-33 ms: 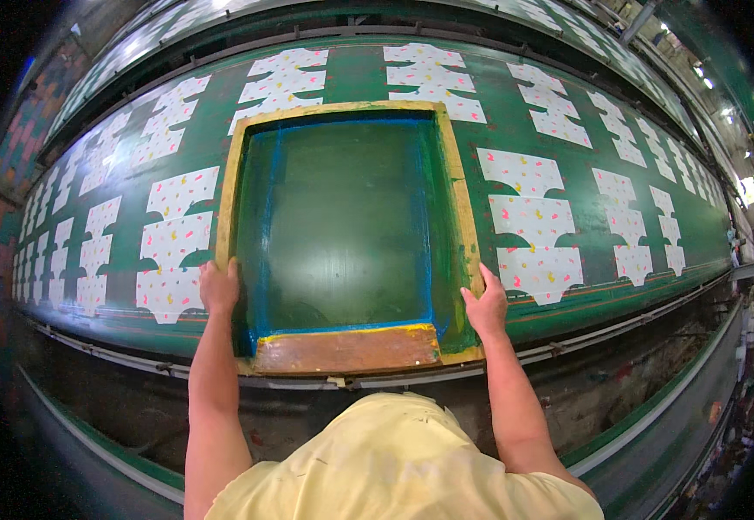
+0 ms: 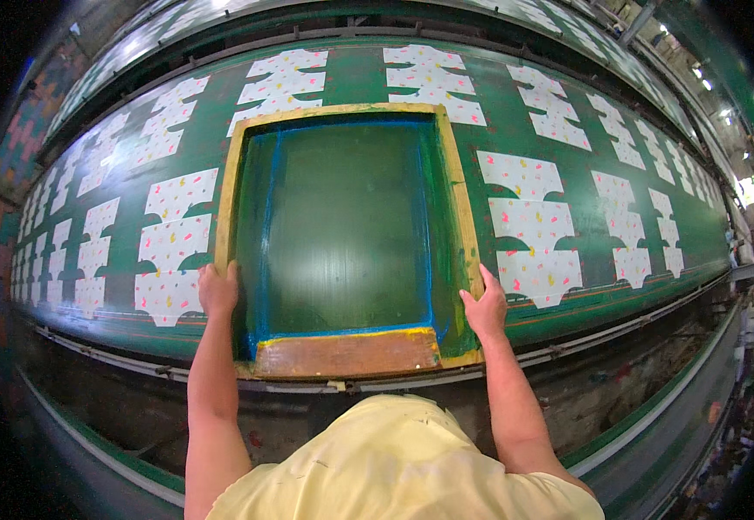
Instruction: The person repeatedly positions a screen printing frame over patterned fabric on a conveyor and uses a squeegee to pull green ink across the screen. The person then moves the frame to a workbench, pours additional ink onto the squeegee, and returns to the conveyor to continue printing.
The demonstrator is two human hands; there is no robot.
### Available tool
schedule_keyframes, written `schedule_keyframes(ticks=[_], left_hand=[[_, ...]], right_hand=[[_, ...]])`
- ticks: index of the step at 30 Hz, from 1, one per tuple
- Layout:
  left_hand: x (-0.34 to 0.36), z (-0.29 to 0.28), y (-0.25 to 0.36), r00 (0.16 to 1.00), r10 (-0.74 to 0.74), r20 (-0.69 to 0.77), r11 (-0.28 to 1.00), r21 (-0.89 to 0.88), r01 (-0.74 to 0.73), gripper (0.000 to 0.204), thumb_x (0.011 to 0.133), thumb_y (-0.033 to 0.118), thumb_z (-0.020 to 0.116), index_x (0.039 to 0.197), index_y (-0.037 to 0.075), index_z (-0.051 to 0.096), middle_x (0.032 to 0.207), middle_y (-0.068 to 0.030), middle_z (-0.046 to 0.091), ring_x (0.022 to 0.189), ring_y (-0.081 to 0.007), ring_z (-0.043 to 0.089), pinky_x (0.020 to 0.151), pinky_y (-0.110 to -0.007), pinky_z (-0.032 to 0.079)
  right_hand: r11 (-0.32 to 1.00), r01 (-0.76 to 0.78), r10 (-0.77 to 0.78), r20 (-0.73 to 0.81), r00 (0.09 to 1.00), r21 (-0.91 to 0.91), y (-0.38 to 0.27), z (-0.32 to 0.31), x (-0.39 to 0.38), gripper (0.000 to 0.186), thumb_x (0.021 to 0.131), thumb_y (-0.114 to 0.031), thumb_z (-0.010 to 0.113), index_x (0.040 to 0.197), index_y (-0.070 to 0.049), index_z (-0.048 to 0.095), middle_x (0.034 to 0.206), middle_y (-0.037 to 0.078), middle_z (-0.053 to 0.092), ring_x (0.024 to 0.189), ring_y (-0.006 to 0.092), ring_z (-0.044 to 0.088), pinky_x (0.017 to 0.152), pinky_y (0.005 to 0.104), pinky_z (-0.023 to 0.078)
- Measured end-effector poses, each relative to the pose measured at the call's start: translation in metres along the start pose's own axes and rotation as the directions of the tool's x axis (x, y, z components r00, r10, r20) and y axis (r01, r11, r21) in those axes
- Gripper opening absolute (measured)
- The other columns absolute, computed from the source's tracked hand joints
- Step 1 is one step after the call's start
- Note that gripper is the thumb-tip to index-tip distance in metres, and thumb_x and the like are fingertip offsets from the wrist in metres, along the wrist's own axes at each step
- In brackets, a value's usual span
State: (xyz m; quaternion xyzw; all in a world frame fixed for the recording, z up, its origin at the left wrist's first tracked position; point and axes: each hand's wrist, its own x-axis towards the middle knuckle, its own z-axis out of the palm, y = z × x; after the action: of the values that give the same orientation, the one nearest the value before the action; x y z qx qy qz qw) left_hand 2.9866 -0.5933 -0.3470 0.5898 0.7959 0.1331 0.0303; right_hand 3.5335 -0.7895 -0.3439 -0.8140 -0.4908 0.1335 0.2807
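A wooden screen-printing frame (image 2: 461,199) lies before me on a long green table (image 2: 355,74). Its dark green mesh (image 2: 342,225) is bordered by blue lines, and a brown strip (image 2: 346,351) runs along the near end. My left hand (image 2: 218,288) is closed around the left bar. On the opposite bar, my right hand (image 2: 486,302) grips near the front corner, thumb pointing up along the wood. White fabric pieces (image 2: 528,221) with small pink and yellow prints lie to the right of the frame, and similar pieces (image 2: 171,234) to its left. Whatever lies beneath the frame is hidden.
More printed white pieces (image 2: 424,82) lie in columns along the table's far side. A metal rail (image 2: 550,351) follows the near edge, with a dark gap (image 2: 619,377) below it. Behind stands another long table (image 2: 169,39) with white pieces.
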Motion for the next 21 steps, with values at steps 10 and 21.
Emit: schedule_keyframes(ticks=[10, 21], left_hand=[[0.014, 0.019, -0.03, 0.999, -0.037, 0.034, 0.979, -0.198, 0.043, 0.051, 0.077, 0.032, 0.096, 0.102, -0.003, 0.069, 0.109, -0.0217, 0.07, 0.103, -0.0424, 0.069, 0.09, -0.051, 0.055], [0.03, 0.008, 0.005, 0.99, 0.008, 0.139, 0.929, -0.368, 0.044, 0.046, 0.072, 0.02, 0.093, 0.1, -0.007, 0.068, 0.1, -0.0197, 0.07, 0.09, -0.0371, 0.067, 0.087, -0.047, 0.054]], right_hand=[[0.991, -0.095, 0.098, 0.027, 0.995, -0.09, -0.016, 0.002, 0.026, 0.071, 0.082, -0.009, 0.088, 0.149, -0.012, 0.063, 0.135, 0.017, 0.071, 0.129, 0.0402, 0.066, 0.109, 0.0506, 0.054], [0.999, 0.048, -0.047, -0.066, 0.997, 0.001, 0.008, -0.056, 0.059, 0.063, 0.078, -0.011, 0.085, 0.139, -0.012, 0.071, 0.127, 0.018, 0.073, 0.123, 0.0423, 0.066, 0.107, 0.0514, 0.054]])
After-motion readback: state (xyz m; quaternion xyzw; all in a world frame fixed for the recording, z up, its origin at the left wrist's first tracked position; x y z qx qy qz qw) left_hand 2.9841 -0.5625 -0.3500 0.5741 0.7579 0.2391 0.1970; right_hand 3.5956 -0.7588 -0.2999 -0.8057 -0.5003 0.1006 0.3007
